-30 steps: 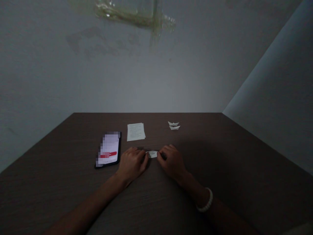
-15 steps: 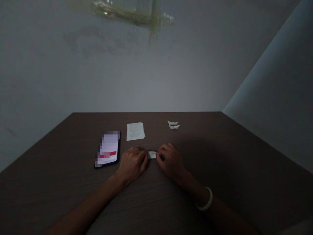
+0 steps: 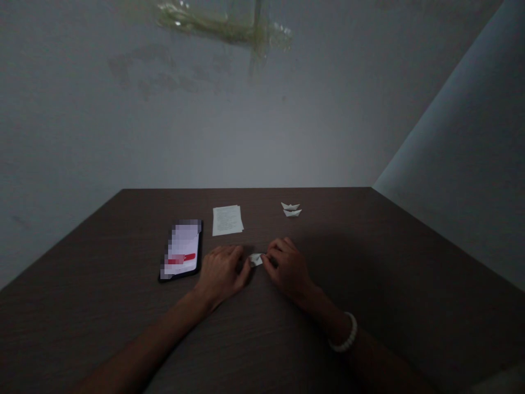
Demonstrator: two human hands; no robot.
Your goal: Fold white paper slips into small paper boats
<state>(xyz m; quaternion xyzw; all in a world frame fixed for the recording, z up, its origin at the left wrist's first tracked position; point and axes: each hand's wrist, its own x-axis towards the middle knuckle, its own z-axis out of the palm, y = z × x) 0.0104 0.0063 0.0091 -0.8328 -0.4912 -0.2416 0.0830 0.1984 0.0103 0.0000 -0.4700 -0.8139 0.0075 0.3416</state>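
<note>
One folded paper (image 3: 256, 260) sits between left hand (image 3: 221, 271) and right hand (image 3: 287, 269), seemingly pinched by both; fingertips (image 3: 246, 266) hide its ends. A phone (image 3: 186, 241), screen (image 3: 180, 268) pixelated, lies at its nine o'clock beyond the left hand, printed sheets (image 3: 227, 220) at eleven, two paper boats (image 3: 292, 213) at one.

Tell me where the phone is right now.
In the head view, the phone lies on the left half of the table, just left of the left hand, nearer the wearer than the printed sheets.
</note>
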